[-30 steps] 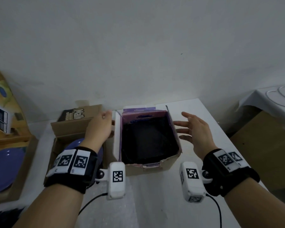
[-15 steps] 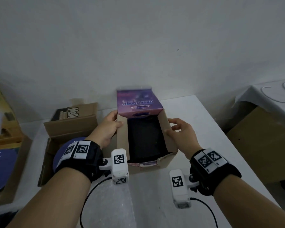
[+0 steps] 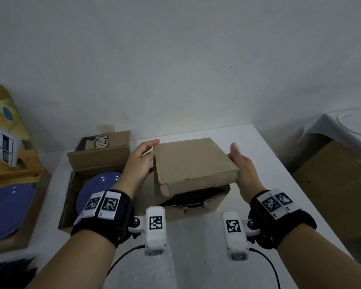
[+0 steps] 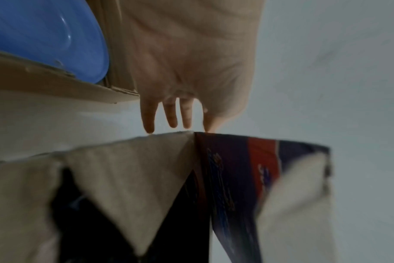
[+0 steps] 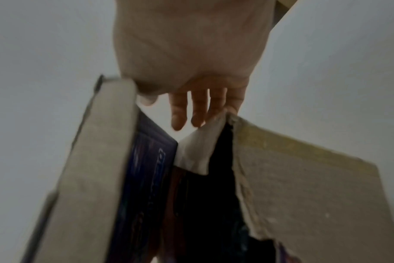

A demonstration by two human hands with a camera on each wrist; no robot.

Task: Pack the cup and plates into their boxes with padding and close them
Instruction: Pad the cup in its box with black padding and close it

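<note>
A small cardboard box [image 3: 198, 207] stands mid-table, and its brown lid [image 3: 192, 163] is folded down over the opening. A dark gap shows at the near edge. My left hand [image 3: 143, 161] lies along the box's left side with straight fingers [image 4: 148, 117]. My right hand [image 3: 241, 165] presses its palm on the lid's right edge, fingers [image 5: 180, 110] straight. The wrist views show the lid's purple printed inner face [image 4: 236, 178] and a side flap [image 4: 135, 178] over a dark interior. The box's contents are hidden. A blue plate [image 3: 98, 190] lies in an open brown box [image 3: 96, 161] to the left.
At the far left a second blue plate [image 3: 6, 215] sits in a larger box with a printed lid [image 3: 6, 138]. Dark shredded material [image 3: 10, 272] lies at the lower left. A clear sheet [image 3: 150, 274] covers the near table. Beyond the table's right edge stands a big cardboard box [image 3: 331, 184].
The lid stood upright at the back of the box and has swung down towards me over the opening. Both hands moved from the box walls to the lid's sides.
</note>
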